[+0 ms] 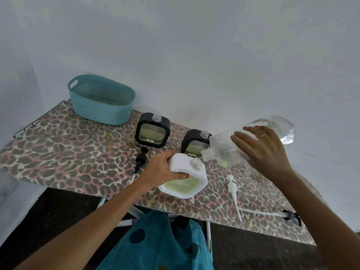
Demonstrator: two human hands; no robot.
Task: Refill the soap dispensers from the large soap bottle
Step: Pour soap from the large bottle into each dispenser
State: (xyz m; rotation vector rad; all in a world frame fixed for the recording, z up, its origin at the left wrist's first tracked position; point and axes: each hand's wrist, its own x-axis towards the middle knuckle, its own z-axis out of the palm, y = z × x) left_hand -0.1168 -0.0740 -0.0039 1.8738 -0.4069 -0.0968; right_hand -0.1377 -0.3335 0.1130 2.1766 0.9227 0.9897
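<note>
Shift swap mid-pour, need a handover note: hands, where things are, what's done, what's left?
Left hand grips the white dispenser, tilted, neck open.
Right hand grips the large soap bottle, tipped, mouth at that neck; it looks nearly empty.
Two black dispensers stand uncapped behind; three pumps lie on the ironing board.
Done: pumps off.
Left: finish this pour, check the black ones (fill unclear), refit pumps.

head camera looks steeply down, close over the ironing board (pixel 58 145).

An ironing board (pixel 68 149) in a leopard-print cover lies under my left hand (pixel 161 168). Beyond my right hand (pixel 261 149) rises a plain pale wall (pixel 194 55); below my left hand, dark floor (pixel 48 221).
</note>
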